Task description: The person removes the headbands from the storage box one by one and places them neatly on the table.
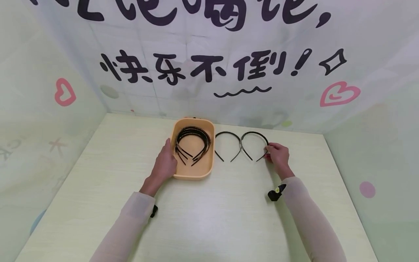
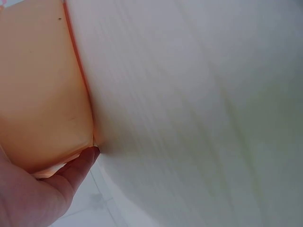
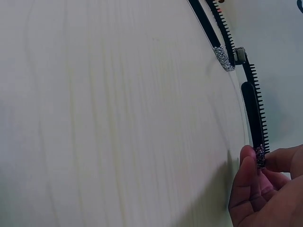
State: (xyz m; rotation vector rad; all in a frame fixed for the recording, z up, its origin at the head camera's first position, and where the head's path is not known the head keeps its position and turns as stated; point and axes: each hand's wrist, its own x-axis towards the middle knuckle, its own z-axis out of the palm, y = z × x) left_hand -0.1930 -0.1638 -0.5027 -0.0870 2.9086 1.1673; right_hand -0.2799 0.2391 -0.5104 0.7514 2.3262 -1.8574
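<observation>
A peach-coloured plastic box (image 1: 206,167) stands near the back of the table, with several black headbands (image 1: 191,128) overlapping inside. My left hand (image 1: 166,161) grips the box by its left side; the left wrist view shows fingers (image 2: 78,170) at its lower edge. To the right of the box, a toothed black headband (image 1: 229,132) lies on the table, its left part close to the box wall. Beside it is another headband (image 1: 253,132), touching or nearly touching the first. My right hand (image 1: 279,156) pinches this one on its right side, at a glittery patch (image 3: 260,156).
A pale wood-grain table (image 1: 209,218) spreads out in front of both arms. Behind it hangs a white printed sheet (image 1: 196,98) with black lettering, and similar sheets close off the left and right sides.
</observation>
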